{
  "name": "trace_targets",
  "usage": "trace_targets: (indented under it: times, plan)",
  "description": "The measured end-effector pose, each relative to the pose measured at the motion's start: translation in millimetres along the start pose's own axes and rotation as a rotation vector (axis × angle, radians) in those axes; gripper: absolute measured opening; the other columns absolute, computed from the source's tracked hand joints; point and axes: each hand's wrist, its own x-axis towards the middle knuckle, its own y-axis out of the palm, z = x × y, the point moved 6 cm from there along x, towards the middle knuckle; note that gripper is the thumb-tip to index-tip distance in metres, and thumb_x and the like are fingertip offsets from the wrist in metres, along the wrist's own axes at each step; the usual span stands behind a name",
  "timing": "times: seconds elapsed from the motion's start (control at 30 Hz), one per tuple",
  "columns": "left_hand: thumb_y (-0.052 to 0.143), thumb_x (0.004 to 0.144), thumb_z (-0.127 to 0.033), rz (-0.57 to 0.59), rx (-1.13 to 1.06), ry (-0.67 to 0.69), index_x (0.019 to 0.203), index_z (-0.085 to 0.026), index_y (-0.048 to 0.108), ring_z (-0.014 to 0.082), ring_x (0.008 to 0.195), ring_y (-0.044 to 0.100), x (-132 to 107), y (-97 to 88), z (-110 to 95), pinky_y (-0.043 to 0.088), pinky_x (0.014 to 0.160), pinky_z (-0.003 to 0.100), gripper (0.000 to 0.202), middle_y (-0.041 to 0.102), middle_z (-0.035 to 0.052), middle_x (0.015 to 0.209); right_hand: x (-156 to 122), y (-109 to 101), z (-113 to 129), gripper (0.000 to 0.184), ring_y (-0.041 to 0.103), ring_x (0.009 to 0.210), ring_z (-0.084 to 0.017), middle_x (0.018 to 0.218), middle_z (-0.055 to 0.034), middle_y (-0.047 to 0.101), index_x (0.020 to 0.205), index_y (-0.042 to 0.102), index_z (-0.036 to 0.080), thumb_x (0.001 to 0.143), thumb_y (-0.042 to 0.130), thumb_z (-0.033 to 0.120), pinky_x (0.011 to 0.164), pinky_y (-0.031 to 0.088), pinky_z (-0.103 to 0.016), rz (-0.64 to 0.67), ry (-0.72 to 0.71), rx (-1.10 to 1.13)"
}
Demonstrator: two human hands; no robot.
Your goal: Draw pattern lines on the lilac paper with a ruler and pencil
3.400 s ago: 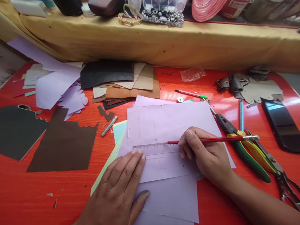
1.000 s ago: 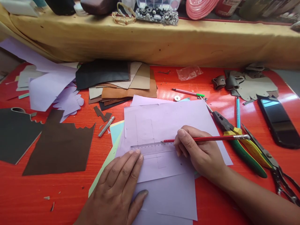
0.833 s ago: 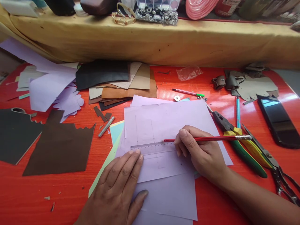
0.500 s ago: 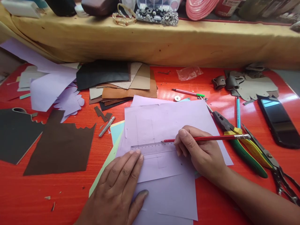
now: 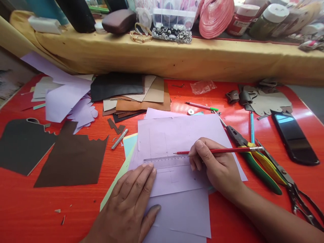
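Observation:
A lilac sheet of paper [image 5: 182, 135] with faint pencil lines lies on the red table [image 5: 30, 206]. Across it rests a clear plastic ruler [image 5: 165, 161]. My left hand [image 5: 129, 202] lies flat, fingers stretched out, with its fingertips pressing the ruler's left end. My right hand [image 5: 217, 167] is closed round a red pencil [image 5: 227, 150], whose tip touches the paper just above the ruler's upper edge. More lilac sheets lie underneath.
Right of the paper lie green and yellow pliers [image 5: 255, 160], scissors [image 5: 296, 195], a blue pen [image 5: 252, 126] and a black phone [image 5: 293, 136]. Leather pieces [image 5: 134, 92] are stacked behind, dark brown leather [image 5: 72, 158] lies at left. A cloth-covered shelf [image 5: 177, 57] with jars runs along the back.
My hands, the ruler and the pencil keep nearly the same place on the paper. The view has tilted up a little, showing more of the shelf.

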Motion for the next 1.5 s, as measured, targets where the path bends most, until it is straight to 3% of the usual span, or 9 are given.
trace_targets:
  times: [0.17,0.57,1.4,1.5]
  plan:
    - [0.055,0.11,-0.031,-0.054,-0.029,-0.041,0.151,-0.005,0.062,0.0287,0.144,0.053,2.5,-3.1,0.7,0.021,0.135,0.036,0.05,0.066,0.016,0.154,-2.5,6.7,-3.4,0.048,0.058,0.055,-0.015,0.061,0.0021,0.058,0.081,0.072,0.021,0.115,0.059,0.052,0.057,0.046,-0.03,0.048,0.015,-0.05]
    - [0.054,0.11,-0.033,-0.065,-0.031,-0.059,0.153,-0.007,0.061,0.028,0.144,0.055,1.3,-1.6,0.0,0.023,0.134,0.036,0.05,0.067,0.0151,0.154,-2.0,11.7,-6.6,0.047,0.059,0.057,-0.015,0.063,0.0028,0.059,0.084,0.073,0.021,0.116,0.057,0.052,0.06,0.047,-0.031,0.096,0.022,-0.119]
    - [0.055,0.11,-0.033,-0.039,-0.059,-0.101,0.158,-0.01,0.057,0.0288,0.148,0.054,-4.6,3.2,1.0,0.023,0.135,0.038,0.054,0.064,0.0137,0.159,0.0,11.6,0.4,0.044,0.061,0.058,-0.016,0.063,0.0013,0.061,0.082,0.07,0.022,0.116,0.055,0.045,0.058,0.047,-0.031,0.134,-0.021,-0.203]
    - [0.057,0.108,-0.032,-0.017,-0.022,-0.054,0.158,-0.007,0.057,0.0296,0.147,0.055,-3.1,2.9,0.7,0.023,0.135,0.038,0.055,0.064,0.0153,0.158,-0.8,7.8,-0.7,0.045,0.059,0.056,-0.016,0.062,0.0008,0.062,0.082,0.07,0.022,0.116,0.054,0.046,0.057,0.046,-0.031,0.128,-0.011,-0.233]
